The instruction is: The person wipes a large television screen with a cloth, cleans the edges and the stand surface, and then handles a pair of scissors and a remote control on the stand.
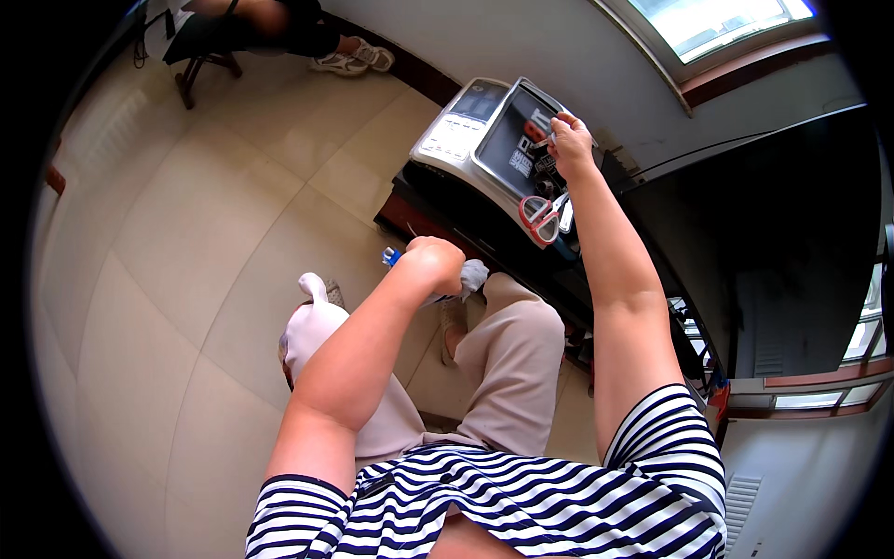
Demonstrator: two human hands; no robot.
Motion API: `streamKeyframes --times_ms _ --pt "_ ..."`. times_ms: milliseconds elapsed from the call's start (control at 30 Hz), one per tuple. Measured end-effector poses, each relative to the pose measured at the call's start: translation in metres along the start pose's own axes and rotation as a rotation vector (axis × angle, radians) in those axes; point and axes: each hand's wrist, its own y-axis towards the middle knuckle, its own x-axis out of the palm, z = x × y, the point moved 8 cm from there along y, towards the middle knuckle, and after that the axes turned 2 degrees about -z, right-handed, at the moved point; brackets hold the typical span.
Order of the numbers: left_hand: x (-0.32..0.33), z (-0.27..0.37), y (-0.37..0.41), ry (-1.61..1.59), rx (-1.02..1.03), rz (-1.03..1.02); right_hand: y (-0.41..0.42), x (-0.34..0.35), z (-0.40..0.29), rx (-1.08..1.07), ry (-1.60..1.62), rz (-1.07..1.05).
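Observation:
My left hand (438,262) is closed around a bundle of grey cloth (474,275), which bulges out beside the fingers. A blue-and-white item (392,256) shows past the other side of that hand; I cannot tell whether it is part of the bundle. Farther off, my right hand (574,145) is over a dark tray-like top (513,140) with printed characters. Its fingers are pinched on a small pale object (554,138), mostly hidden. Nearer me on the same top lie scissors (539,218) with red-and-white handles, along with small dark items (546,183).
A silver-and-black appliance (454,140) with a button panel carries the tray and stands on a dark, low cabinet (419,206). On the right is a large black screen (789,265). Another person's shoes (360,57) and a folding stool (199,73) are at upper left, on the tiled floor (209,230).

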Motion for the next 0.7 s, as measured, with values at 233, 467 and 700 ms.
streamKeyframes --times_ms 233,467,700 --pt "0.001 0.001 0.004 0.013 0.013 -0.003 -0.016 0.009 0.014 0.079 -0.2 0.047" --pt "0.0 -0.004 -0.002 -0.005 -0.019 -0.021 -0.059 0.01 -0.013 0.027 -0.466 -0.126" --pt "0.002 -0.009 -0.003 0.013 -0.024 -0.017 -0.155 -0.042 0.017 -0.343 -0.489 0.098"
